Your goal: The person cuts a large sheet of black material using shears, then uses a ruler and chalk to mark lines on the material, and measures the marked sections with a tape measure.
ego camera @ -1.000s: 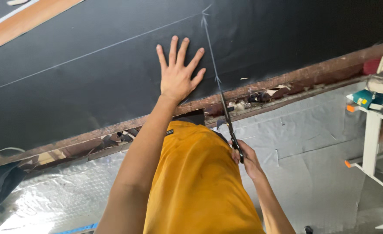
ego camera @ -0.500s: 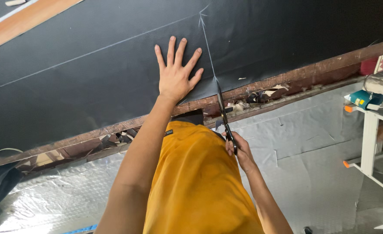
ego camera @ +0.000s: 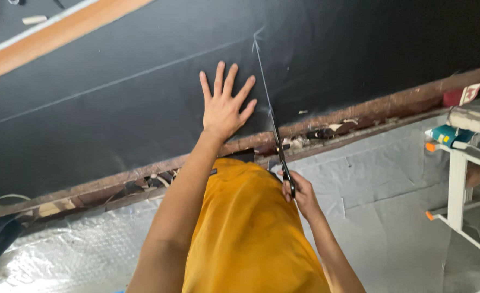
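Nearest the camera, at about 6 o'clock, the person's yellow garment [ego camera: 251, 228] fills the lower middle of the view. Just to its 3 o'clock side, the right hand [ego camera: 300, 196] is curled tight around the handles of a pair of black scissors [ego camera: 281, 157]. The blades point toward 12 o'clock and meet the near edge of the black sheet [ego camera: 115, 125] along a pale chalk line [ego camera: 263, 81] that runs up to a corner mark.

Farther out, the left hand [ego camera: 225, 108] lies flat on the black sheet with all five fingers spread wide, holding nothing, its thumb side just beside the chalk line at its 3 o'clock.

The sheet's near edge follows a worn wooden table edge [ego camera: 370, 111], littered with scraps, slanting from 8 o'clock to 2 o'clock. Below it, silver foil sheeting [ego camera: 381, 179] covers the floor with open room toward 4 o'clock. At 3 o'clock stands a white rack [ego camera: 457, 179] with a paint roller [ego camera: 468, 119]. At 11 o'clock, beyond the sheet, runs an orange strip [ego camera: 61, 32].
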